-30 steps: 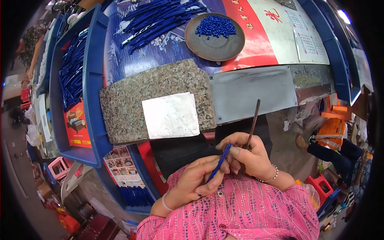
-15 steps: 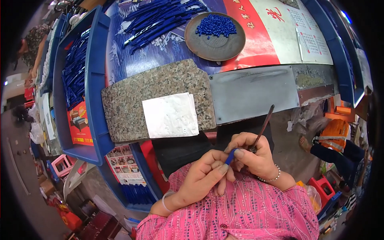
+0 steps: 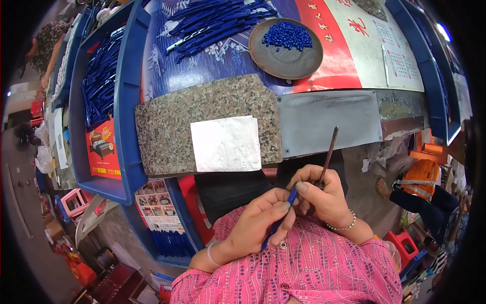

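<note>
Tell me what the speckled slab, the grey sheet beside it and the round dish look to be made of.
The speckled slab looks like polished granite: grey-brown grain, cut corners. The grey sheet seems dull metal, with smears and corner fasteners. The round dish holding blue pellets could be dark metal or glazed clay; its matte brown surface leaves that open.

- Most of the blue pen barrel (image 3: 283, 213) is buried inside the left hand (image 3: 255, 225).
- The thin rod's (image 3: 329, 154) lower end vanishes within the right hand (image 3: 324, 197).
- The dish's blue bits (image 3: 288, 34) are too small to identify.
</note>
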`<state>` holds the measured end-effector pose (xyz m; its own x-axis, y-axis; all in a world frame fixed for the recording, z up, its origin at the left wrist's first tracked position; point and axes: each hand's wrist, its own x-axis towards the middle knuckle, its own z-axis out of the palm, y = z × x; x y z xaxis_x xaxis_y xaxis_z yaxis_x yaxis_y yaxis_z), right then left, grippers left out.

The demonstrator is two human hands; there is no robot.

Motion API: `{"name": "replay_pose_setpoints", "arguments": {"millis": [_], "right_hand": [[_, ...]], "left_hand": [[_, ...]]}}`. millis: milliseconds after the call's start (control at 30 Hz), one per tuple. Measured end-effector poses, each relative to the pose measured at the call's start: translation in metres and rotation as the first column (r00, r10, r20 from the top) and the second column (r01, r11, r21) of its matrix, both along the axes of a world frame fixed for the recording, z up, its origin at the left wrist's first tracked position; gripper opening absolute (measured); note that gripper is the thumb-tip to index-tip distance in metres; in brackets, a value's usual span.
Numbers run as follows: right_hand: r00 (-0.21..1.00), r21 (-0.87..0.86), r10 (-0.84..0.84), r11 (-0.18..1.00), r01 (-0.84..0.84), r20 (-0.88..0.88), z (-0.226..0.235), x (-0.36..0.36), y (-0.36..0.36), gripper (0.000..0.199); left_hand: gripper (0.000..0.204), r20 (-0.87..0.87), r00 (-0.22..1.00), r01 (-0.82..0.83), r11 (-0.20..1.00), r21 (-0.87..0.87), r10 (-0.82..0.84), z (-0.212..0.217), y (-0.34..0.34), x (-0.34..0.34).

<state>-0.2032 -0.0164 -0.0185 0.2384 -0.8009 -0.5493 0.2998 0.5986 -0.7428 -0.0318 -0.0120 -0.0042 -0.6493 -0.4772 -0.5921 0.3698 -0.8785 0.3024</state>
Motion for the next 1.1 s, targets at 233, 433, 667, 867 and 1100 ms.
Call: {"name": "replay_pose_setpoints", "arguments": {"millis": [233,433,667,867,1100], "right_hand": [[0.997,-0.039,0.045,0.998,-0.047,-0.063,0.01,0.007,-0.012,0.02],[0.995,-0.055,0.067,0.996,-0.071,-0.074,0.013,0.012,-0.015,0.021],[0.996,-0.056,0.074,0.995,-0.077,-0.05,0.021,0.018,-0.021,0.022],[0.965,-0.218,0.094,0.964,-0.149,-0.244,0.026,0.02,-0.026,0.031],[0.884,-0.791,-0.195,0.556,-0.256,-0.424,0.054,0.023,-0.067,0.052]], "left_hand": [[0.02,-0.265,0.96,-0.003,0.95,0.314,0.091,0.002,-0.011,0.013],[0.023,-0.289,0.952,0.004,0.941,0.339,0.1,0.0,-0.013,0.019],[0.026,-0.32,0.942,0.006,0.948,0.317,0.101,-0.004,-0.015,0.024],[0.036,-0.405,0.91,0.016,0.969,0.245,0.087,-0.009,-0.014,0.033],[0.033,0.254,0.953,-0.081,0.949,-0.304,0.163,0.008,-0.027,0.051]]}}
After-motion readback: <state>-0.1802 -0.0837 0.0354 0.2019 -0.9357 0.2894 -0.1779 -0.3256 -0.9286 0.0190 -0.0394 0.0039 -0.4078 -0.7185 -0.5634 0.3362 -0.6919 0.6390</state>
